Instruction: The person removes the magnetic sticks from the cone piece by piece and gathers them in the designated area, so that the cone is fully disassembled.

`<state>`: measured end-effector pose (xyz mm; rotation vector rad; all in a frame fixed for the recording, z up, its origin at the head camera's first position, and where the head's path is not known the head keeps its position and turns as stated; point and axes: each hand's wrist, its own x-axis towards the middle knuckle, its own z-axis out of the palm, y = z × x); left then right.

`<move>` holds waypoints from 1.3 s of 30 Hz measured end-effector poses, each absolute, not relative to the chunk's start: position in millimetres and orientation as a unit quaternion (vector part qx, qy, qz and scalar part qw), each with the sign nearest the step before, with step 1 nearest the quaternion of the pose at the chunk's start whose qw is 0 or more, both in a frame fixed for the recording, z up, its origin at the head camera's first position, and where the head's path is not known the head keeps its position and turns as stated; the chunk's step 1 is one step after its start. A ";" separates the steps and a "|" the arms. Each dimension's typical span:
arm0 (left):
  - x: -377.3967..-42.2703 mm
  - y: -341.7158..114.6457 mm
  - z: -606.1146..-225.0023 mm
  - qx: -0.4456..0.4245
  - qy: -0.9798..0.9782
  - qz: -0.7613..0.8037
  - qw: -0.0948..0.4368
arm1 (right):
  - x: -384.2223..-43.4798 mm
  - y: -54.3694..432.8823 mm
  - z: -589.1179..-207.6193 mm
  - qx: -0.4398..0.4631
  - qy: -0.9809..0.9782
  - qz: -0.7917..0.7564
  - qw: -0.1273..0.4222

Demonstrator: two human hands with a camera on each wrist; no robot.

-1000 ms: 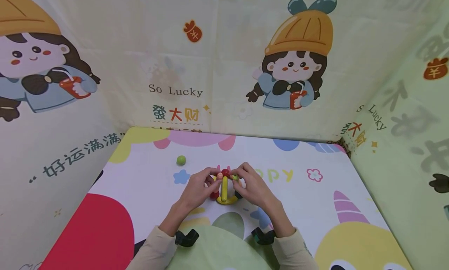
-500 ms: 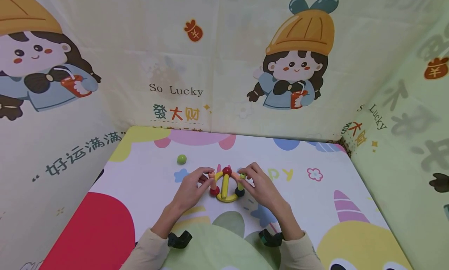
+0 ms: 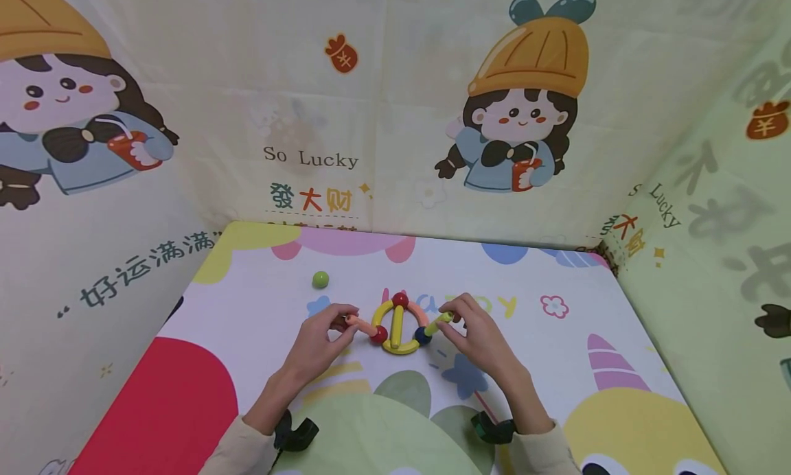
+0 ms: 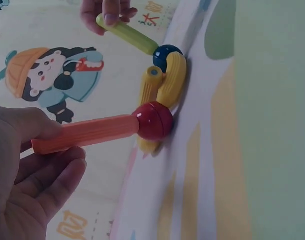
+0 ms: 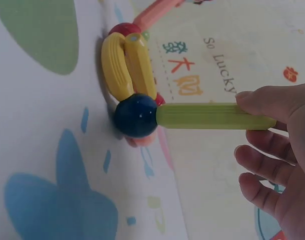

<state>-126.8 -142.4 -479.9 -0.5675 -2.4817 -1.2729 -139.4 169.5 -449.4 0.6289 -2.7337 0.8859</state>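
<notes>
A ring of curved magnetic-building-toy rods lies on the table, with a yellow curved rod [image 3: 400, 349] at its near side and a pink curved rod [image 3: 418, 312] at its far right. A red ball [image 3: 400, 299] sits at the far point, where a straight yellow rod [image 3: 396, 327] meets it. My left hand [image 3: 318, 343] pinches the outer end of an orange-pink rod [image 4: 92, 134], whose other end touches a second red ball [image 4: 155, 121]. Between thumb and fingers, my right hand [image 3: 485, 334] holds a light green rod [image 5: 207, 116] joined to a dark blue ball [image 5: 135, 115].
A loose green ball [image 3: 321, 279] rests on the patterned tabletop [image 3: 259, 310], beyond the left hand. Printed cloth walls [image 3: 408, 207] stand behind the table and at both sides.
Both hands have moved apart, left hand leftward and right hand rightward. The two held rods, earlier close to the ring's middle and more upright, now lean outward from their balls.
</notes>
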 end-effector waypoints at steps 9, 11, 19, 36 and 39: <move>-114.3 -152.9 -489.5 -0.218 -0.873 -0.404 0.166 | -130.0 185.3 -456.4 0.207 -0.924 0.308 0.095; -112.5 -153.3 -492.7 -0.210 -0.877 -0.397 0.169 | -128.0 188.8 -458.8 0.208 -0.924 0.308 0.094; -105.0 -153.8 -504.4 -0.129 -0.919 -0.354 0.113 | -119.2 198.2 -478.5 0.197 -0.932 0.293 0.084; -106.2 -156.9 -516.2 -0.120 -0.931 -0.333 0.088 | -123.8 198.1 -503.7 0.144 -0.953 0.267 -0.002; -106.6 -157.2 -515.9 -0.117 -0.932 -0.331 0.085 | -124.7 197.5 -505.0 0.144 -0.952 0.269 -0.007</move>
